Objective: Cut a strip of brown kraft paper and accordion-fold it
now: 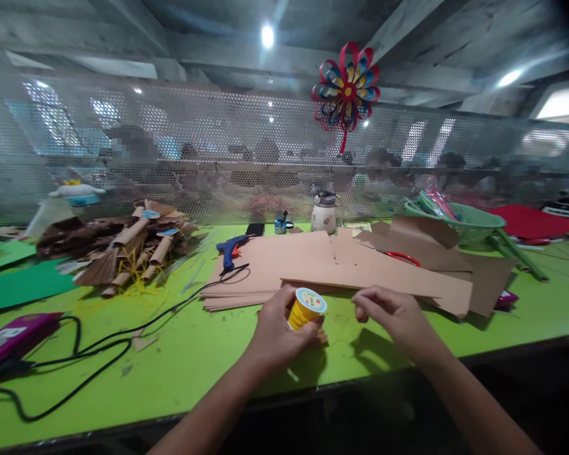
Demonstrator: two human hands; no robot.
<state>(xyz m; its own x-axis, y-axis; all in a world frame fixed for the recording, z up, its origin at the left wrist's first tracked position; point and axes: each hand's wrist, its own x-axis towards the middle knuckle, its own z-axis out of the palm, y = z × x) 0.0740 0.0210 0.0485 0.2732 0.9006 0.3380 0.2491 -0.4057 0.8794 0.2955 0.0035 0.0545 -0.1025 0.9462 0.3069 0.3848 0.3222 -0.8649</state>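
Observation:
My left hand (279,322) is wrapped round a spool of yellow cord (305,309), whose pale round label faces up. A small brown piece (321,337) shows just beneath those fingers, partly hidden. To the right, my right hand (391,313) hovers above the green tabletop with its fingertips pinched together. Whatever is between them, if anything, is too small to make out. Behind both hands lie stacked sheets of brown card (284,253). Scissors with red handles (403,258) rest among the card at the right.
A blue glue gun (231,251) lies on the card, its cord trailing left. Brown paper rolls with yellow strands (140,253) are heaped at left. A bottle (324,213) and a green basket (478,227) stand at the back, before a perforated metal screen (208,133).

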